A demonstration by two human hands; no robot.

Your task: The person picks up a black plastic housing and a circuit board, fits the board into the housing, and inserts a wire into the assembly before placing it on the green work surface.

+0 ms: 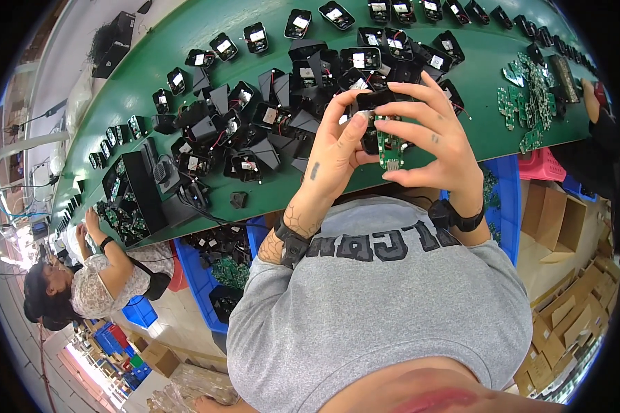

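Observation:
Above the near edge of the bench I hold a small green circuit board (391, 146) upright, a silver connector at its lower end. Behind it is a black plastic housing (369, 142), partly covered by my fingers. My left hand (339, 134) grips the housing from the left, thumb near the board's top. My right hand (437, 141) curls round the right side, fingertips at the board's upper part and thumb by the connector. Whether the board sits inside the housing or in front of it, I cannot tell. Just beyond lies a heap of black housings (272, 115) with wires and white labels.
Rows of black housings (256, 38) line the far side of the green bench (151, 65). Loose circuit boards (528, 100) pile up at right. A black box of boards (145, 196) stands at left. Blue bins (506, 206) sit below the edge. Another person (110, 275) works at left.

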